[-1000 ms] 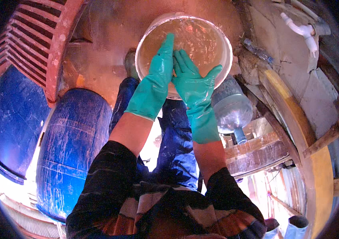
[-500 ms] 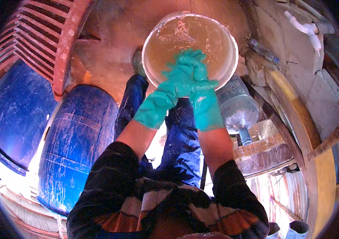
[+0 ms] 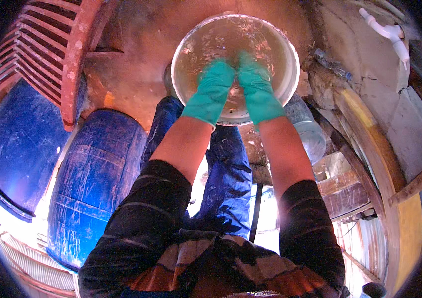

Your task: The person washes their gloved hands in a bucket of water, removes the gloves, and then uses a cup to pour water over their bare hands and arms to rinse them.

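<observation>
Green gloves (image 3: 205, 103) cover my left hand (image 3: 217, 72) and right hand (image 3: 252, 72), dipped in water (image 3: 216, 42) inside the tub (image 3: 285, 89); whether either grip is closed, I can't tell. Probably rinsing; next calls for gentle rubbing.

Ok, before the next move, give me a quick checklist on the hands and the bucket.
1. Gloves on: ok, green, one on each hand.
2. Left hand and right hand inside the bucket rim: ok.
3. Bucket upright: ok, opening faces up, liquid inside.
4. Sleeves clear of the liquid: ok, both end short of the bucket.
5. Hands empty: cannot tell, murky liquid and blur hide them.
</observation>
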Motion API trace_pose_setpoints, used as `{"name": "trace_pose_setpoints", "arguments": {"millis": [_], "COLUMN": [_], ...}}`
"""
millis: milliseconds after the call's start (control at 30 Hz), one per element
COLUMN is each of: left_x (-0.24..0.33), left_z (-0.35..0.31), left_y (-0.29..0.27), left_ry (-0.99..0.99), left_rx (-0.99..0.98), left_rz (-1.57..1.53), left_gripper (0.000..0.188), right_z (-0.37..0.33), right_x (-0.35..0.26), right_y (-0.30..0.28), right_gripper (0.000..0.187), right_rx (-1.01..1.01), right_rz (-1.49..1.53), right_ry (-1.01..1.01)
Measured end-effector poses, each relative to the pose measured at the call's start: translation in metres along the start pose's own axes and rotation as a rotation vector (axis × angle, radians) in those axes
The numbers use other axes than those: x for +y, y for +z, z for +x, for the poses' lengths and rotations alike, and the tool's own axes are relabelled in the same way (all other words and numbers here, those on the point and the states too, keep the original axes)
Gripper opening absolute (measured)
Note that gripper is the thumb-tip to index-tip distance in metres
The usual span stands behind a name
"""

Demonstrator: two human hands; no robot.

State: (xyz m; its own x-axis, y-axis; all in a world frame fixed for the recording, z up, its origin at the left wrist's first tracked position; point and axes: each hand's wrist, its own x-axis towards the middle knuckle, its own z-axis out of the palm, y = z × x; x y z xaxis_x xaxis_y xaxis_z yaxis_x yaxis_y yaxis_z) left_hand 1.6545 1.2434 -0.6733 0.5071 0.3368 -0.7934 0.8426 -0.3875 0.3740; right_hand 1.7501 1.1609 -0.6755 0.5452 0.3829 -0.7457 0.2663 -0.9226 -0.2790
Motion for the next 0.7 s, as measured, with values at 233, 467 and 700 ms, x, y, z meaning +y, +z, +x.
{"name": "trace_pose_setpoints", "arguments": {"millis": [233, 467, 700], "left_x": [-0.013, -0.018, -0.009], "left_z": [0.037, 0.042, 0.044], "left_y": [0.051, 0.075, 0.045], "left_ry": [-0.048, 0.005, 0.102], "left_rx": [0.329, 0.167, -0.099], "left_rz": [0.078, 0.193, 0.201], "left_gripper": [0.044, 0.037, 0.032], "right_z": [0.032, 0.020, 0.001], "right_x": [0.039, 0.059, 0.061], "right_y": [0.044, 0.052, 0.061], "right_gripper": [0.038, 0.033, 0.029], "right_rx": [-0.201, -0.221, 0.080], "right_rz": [-0.460, -0.418, 0.607], "right_ry": [-0.156, -0.074, 0.305]}}
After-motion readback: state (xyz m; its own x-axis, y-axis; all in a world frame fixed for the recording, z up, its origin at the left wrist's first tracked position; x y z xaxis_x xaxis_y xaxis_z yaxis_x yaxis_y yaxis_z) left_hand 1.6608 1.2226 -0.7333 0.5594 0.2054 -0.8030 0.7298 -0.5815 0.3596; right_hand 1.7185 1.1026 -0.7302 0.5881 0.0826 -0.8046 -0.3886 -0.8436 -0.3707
